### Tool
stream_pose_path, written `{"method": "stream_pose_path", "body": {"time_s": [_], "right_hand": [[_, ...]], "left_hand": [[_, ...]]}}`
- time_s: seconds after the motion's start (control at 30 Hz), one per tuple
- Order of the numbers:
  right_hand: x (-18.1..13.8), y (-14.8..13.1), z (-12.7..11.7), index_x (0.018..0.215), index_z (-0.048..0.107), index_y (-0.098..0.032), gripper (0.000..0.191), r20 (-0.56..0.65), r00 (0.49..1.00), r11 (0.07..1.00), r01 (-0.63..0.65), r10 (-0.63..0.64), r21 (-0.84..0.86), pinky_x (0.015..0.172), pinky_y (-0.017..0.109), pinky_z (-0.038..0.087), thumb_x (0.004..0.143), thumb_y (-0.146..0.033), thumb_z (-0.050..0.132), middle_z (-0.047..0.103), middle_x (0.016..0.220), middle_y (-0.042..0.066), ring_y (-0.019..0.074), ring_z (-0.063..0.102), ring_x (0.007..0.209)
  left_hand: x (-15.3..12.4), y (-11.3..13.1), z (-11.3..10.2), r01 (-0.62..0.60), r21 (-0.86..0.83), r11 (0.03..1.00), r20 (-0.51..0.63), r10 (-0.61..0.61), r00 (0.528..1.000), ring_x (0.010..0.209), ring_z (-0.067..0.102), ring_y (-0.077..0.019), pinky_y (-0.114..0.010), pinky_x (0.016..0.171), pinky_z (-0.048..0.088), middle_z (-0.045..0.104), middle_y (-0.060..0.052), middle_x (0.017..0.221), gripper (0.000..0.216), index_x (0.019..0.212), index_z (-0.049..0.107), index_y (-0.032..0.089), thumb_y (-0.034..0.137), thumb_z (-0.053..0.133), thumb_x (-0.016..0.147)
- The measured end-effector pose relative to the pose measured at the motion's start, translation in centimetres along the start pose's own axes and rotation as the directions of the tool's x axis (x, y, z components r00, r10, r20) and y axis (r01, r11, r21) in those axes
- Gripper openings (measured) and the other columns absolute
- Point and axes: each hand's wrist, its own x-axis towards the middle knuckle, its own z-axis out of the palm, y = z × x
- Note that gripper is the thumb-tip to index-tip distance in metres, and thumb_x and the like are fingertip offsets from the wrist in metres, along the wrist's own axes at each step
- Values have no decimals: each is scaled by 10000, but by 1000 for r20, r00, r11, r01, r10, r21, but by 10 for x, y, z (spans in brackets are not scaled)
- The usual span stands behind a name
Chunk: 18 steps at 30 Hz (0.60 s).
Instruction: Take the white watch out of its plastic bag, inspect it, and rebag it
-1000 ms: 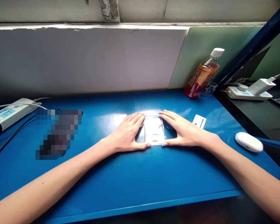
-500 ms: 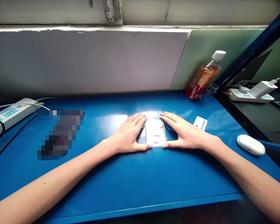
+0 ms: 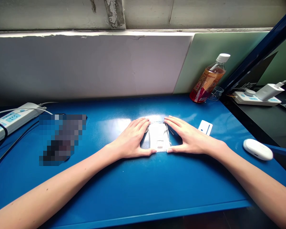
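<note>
Left hand, right hand spread open either side of packet on table; thumbs at near edge, fingertips at far.

There is one clear packet, with two hands flanking it, one left hand and one right hand. Of two power strips, one strip lies well left of the packet and the other strip well right. Right of the packet are one bottle, one clear container, one white card and one white case; left of it is one pixelated object.
</note>
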Motion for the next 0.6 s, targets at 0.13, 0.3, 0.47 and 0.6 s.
{"method": "stream_pose_path", "body": {"time_s": [0.13, 0.3, 0.47, 0.6], "right_hand": [[0, 1, 1, 1542, 330, -53, 1042, -16, 1000, 1000, 8, -8, 16, 1141, 620, 390, 796, -703, 658, 369, 1567, 303, 428, 350, 1466], [-1, 2, 3, 1564, 295, -88, 1045, -31, 999, 1000, 18, -18, 12, 1137, 627, 394, 798, -696, 663, 374, 1570, 288, 432, 354, 1463], [-2, 1, 3, 1550, 294, -46, 1048, -18, 1000, 1000, 17, -17, -18, 1146, 611, 393, 814, -708, 635, 371, 1565, 302, 427, 343, 1469], [-2, 0, 2, 1549, 301, -53, 1041, -9, 1000, 1000, 14, -15, -16, 1140, 622, 396, 815, -715, 627, 366, 1567, 303, 428, 345, 1469]], "left_hand": [[0, 0, 1, 1, -3, 1000, -5, -1, 1000, 1418, 395, -434, -591, 1156, 346, 464, -274, 1491, 943, 1438, 433, 76, 677, 680, 755], [0, -1, 2, -10, 10, 1000, -13, 10, 1000, 1414, 401, -435, -587, 1159, 344, 466, -279, 1486, 937, 1431, 436, 71, 678, 675, 758], [0, 0, 2, -3, 16, 1000, -8, 3, 1000, 1409, 408, -433, -581, 1160, 344, 463, -282, 1487, 924, 1427, 439, 59, 662, 669, 766], [0, 0, 1, -8, 8, 1000, -11, 8, 1000, 1409, 409, -432, -577, 1162, 345, 469, -280, 1482, 922, 1423, 446, 57, 662, 671, 764]]}}
